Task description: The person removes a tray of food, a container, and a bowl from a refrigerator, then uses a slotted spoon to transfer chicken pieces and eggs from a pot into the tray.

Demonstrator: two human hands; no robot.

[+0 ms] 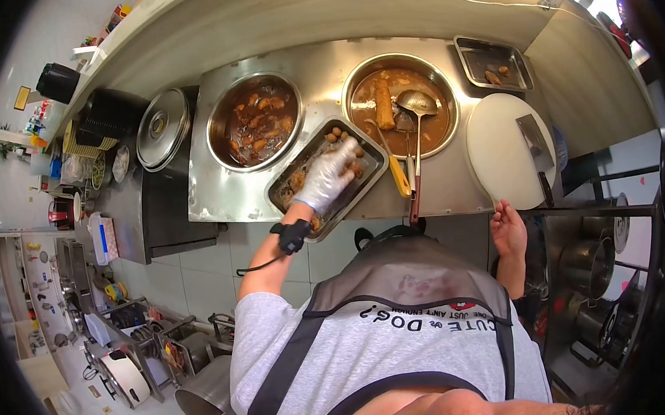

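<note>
My left hand [329, 176], in a clear plastic glove, reaches into a metal tray [377, 146]. Its fingers are stretched out and spread over small brown round pieces of food [336, 135] that look like braised eggs. Whether one of them sits under the fingertips I cannot make out. More brown food lies beneath and beside the palm. My bare right hand [507, 230] is by the counter's front edge, near the round white cutting board [495, 150]. Its fingers are loosely bent, and nothing shows in them.
A pot of dark braised food [255, 122] stands at left. Another pot [452, 118] holds brown broth, a skimmer [417, 104] and a yellow-handled utensil [398, 175]. A cleaver [532, 137] lies on the board. Behind it sits a small tray [521, 85]. Stacked lids [161, 130] stand far left.
</note>
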